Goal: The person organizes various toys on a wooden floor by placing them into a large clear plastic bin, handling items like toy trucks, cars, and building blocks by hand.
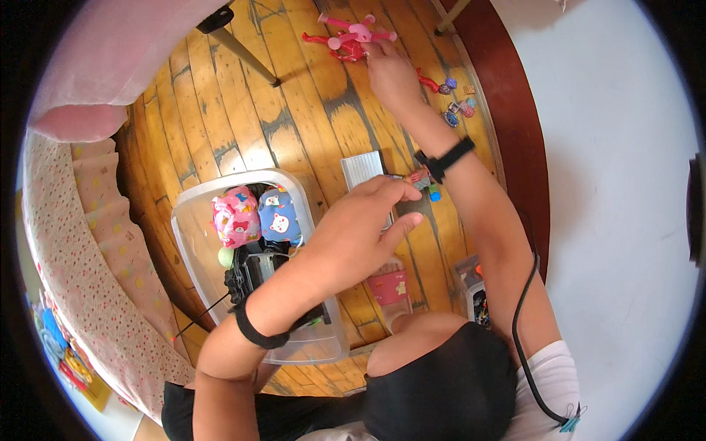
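My right hand [393,73] reaches far forward to the floor, its fingertips closed at the edge of a pink toy [359,33] with long limbs and round ends. Partly beneath the pink toy lies a red toy [347,50], also by my fingertips. Nearer to me, my left hand [360,231] hovers with thumb and forefinger apart and nothing visible between them. Just past its fingers are a small multicoloured toy [420,178] and a blue block [435,196]. A ribbed silver-grey panel [362,169] is partly hidden behind my left hand.
A clear plastic bin [184,242] on the left holds a pink patterned bundle [235,217], a blue patterned bundle [280,217] and black parts. Small trinkets [452,114] lie by the red-brown edge at right. A clear box [471,283] sits below my right arm. A furniture leg [246,55] stands ahead.
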Available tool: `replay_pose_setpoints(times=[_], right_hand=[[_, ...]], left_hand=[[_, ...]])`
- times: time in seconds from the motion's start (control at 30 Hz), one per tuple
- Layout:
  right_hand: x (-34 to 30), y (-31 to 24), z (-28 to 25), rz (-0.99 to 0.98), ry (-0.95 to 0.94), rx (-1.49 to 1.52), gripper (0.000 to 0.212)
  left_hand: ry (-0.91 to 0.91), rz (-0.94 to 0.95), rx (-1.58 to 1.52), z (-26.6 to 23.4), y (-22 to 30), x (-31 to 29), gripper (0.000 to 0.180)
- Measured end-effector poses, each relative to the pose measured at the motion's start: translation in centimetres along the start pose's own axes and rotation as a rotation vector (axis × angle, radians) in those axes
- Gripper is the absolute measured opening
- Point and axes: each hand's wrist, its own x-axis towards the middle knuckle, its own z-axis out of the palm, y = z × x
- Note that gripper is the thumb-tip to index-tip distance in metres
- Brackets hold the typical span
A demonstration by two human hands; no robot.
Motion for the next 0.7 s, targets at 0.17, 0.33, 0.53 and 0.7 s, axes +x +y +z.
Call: replay_pose_setpoints(times=[0.17,0.33,0.53,0.7], right_hand=[[-0.7,-2.0,-0.7,-0.095,-0.182,-0.089,0.035],[-11.2,-3.7,-7.2,0.062,-0.376,-0.063,0.030],[-14.1,-3.1,-16.2,0.138,-0.298,0.073,0.034],[-9.7,3.0,-11.9,0.028,0.023,0.028,0.038]], left_hand=[[0.107,-0.051,-0.150,0.7,-1.1,-1.5,0.024],[0.188,-0.083,-0.269,0.9,-1.6,-2.3,0.021],[0.213,-0.134,-0.321,1.9,-2.3,-2.8,0.017],[0.182,-0.170,-0.381,3.8,-2.2,-2.7,0.018]])
